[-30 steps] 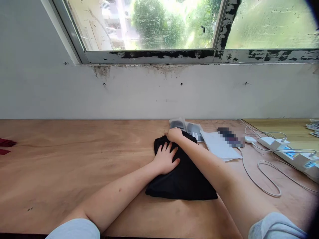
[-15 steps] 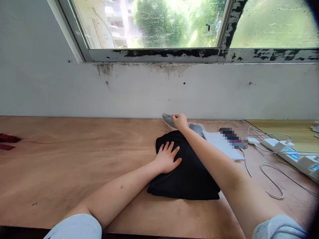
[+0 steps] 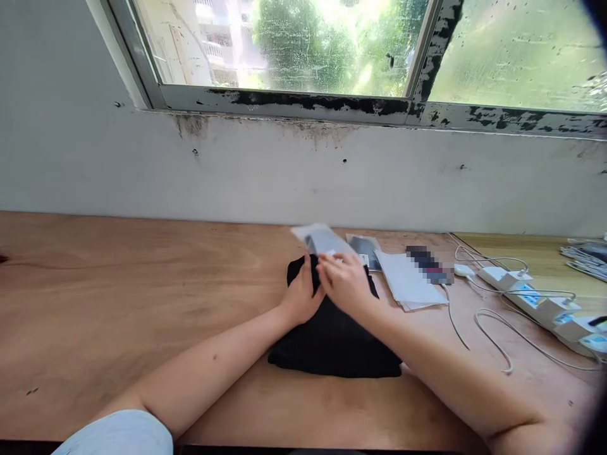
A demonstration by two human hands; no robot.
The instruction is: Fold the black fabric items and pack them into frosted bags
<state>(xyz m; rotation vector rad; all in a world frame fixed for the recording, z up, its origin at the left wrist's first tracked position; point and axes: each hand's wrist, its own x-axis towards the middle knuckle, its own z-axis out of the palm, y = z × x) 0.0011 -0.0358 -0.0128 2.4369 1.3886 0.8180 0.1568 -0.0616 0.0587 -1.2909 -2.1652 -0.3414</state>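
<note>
A folded black cloth [image 3: 332, 354] lies on the wooden table below both hands. Over its far end, my right hand [image 3: 346, 281] is closed on a flat, whitish translucent plastic bag [image 3: 327, 239] with something grey showing in it. My left hand [image 3: 302, 294] meets the right one at the bag's near edge, with its fingers closed there; the fingertips are partly hidden. The bag is a little blurred and tilts up beyond the hands. A similar grey packet [image 3: 365, 246] rests on the table just right of the cloth.
White sheets [image 3: 405, 281] lie to the right, with a pixelated dark object [image 3: 429, 265] at their far side. White power strips [image 3: 535, 306] and loose cables [image 3: 490, 332] cover the right part. A wall with a window [image 3: 294, 44] closes off the back.
My right hand has drawn the grey packet back toward me, over the cloth. My left hand has gone from lying spread on the cloth to closing beside the right. The view has shifted slightly right.
</note>
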